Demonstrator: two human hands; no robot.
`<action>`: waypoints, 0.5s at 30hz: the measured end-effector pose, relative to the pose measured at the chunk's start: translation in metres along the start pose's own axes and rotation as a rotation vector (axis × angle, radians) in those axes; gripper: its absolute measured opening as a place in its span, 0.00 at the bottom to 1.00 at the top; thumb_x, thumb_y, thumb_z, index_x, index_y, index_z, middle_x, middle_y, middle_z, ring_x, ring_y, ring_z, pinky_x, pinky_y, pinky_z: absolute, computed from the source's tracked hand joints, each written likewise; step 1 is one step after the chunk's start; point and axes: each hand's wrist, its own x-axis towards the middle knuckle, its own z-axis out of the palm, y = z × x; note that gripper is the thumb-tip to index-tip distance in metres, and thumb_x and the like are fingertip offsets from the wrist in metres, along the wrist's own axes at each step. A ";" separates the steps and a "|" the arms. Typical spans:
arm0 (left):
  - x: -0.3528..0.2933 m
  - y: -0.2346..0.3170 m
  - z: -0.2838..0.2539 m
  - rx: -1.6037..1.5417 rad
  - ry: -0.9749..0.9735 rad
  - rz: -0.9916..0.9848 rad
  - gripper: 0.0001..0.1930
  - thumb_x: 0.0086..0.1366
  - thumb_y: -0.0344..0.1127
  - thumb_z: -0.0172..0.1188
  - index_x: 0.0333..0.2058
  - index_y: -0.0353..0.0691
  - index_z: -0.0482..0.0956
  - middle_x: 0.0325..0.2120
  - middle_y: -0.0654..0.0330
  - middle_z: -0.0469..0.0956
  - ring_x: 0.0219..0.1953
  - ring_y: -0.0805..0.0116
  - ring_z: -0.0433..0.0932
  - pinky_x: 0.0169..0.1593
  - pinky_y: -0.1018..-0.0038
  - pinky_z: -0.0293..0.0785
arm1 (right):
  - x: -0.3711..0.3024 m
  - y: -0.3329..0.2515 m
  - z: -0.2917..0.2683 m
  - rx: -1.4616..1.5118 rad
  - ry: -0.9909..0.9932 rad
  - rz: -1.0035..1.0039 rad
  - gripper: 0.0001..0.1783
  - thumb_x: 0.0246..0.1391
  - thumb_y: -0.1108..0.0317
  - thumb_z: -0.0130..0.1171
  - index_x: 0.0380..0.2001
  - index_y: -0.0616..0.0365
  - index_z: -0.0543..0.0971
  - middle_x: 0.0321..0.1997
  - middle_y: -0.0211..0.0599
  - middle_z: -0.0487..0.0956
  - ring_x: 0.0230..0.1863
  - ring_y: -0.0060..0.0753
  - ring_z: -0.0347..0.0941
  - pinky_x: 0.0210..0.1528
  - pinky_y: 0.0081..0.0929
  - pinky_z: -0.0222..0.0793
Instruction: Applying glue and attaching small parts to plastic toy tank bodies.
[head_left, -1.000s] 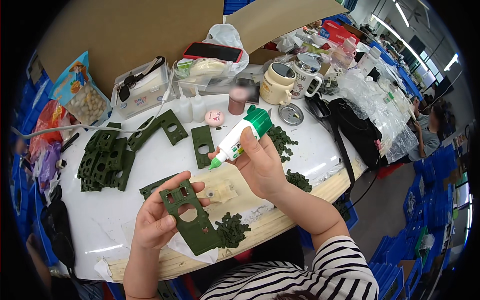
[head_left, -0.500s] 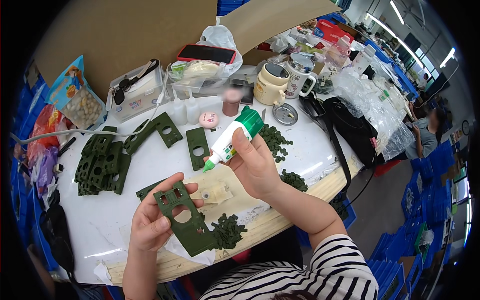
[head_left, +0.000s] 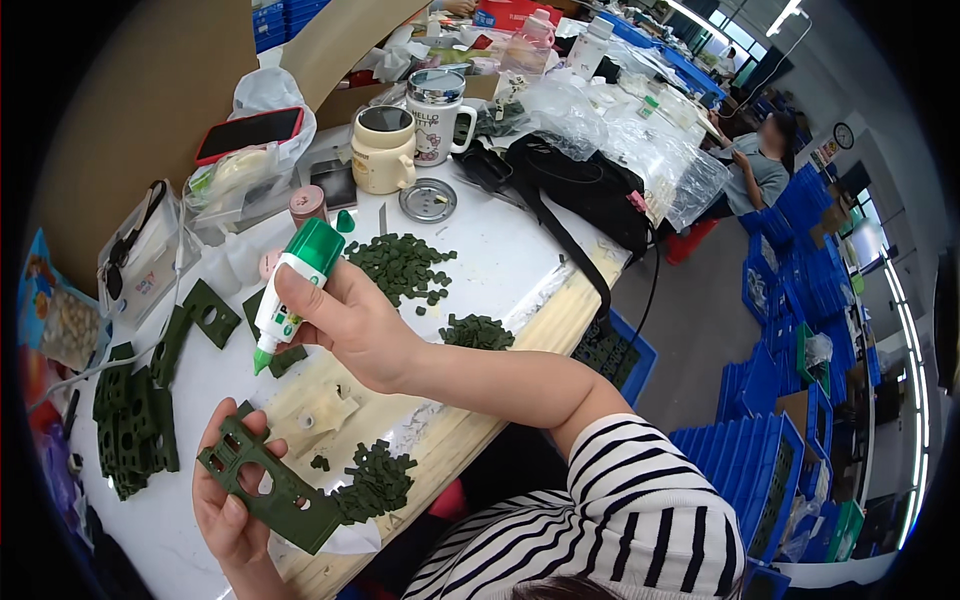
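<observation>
My left hand grips a flat dark green plastic plate with a round hole and small slots, thumb across its face. In my right hand is a white glue bottle with a green base, tilted so its green nozzle points down above the plate, apart from it. Beside the held plate lies a heap of small dark green pieces. Further plates are stacked at the left of the table, and another plate lies flat behind them.
Two more piles of small green pieces lie on the table. Behind stand a cream mug, a white mug and a round metal lid. A black bag sits right. Blue crates and a co-worker are farther right.
The whole view has swung to the right, so the table things appear farther left. Both hands keep hold of the plate and the glue bottle.
</observation>
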 end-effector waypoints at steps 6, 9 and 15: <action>0.001 0.001 -0.001 -0.007 0.002 0.001 0.48 0.52 0.40 0.66 0.62 0.24 0.44 0.54 0.39 0.64 0.51 0.51 0.72 0.50 0.64 0.75 | 0.001 0.000 0.001 0.000 -0.012 -0.005 0.24 0.59 0.51 0.51 0.50 0.56 0.65 0.39 0.28 0.72 0.39 0.20 0.71 0.41 0.25 0.70; 0.000 0.001 -0.001 -0.015 0.002 0.007 0.48 0.52 0.40 0.66 0.62 0.24 0.43 0.54 0.39 0.64 0.51 0.51 0.72 0.50 0.64 0.76 | 0.002 0.001 0.001 0.002 -0.007 -0.001 0.24 0.60 0.51 0.51 0.50 0.56 0.66 0.39 0.28 0.72 0.39 0.21 0.72 0.41 0.25 0.71; 0.000 0.002 -0.001 -0.030 -0.001 0.010 0.48 0.52 0.39 0.66 0.62 0.24 0.43 0.54 0.39 0.64 0.51 0.50 0.72 0.50 0.64 0.76 | 0.002 0.001 0.001 -0.001 0.008 -0.006 0.23 0.60 0.51 0.50 0.49 0.57 0.66 0.39 0.29 0.72 0.39 0.21 0.72 0.40 0.26 0.71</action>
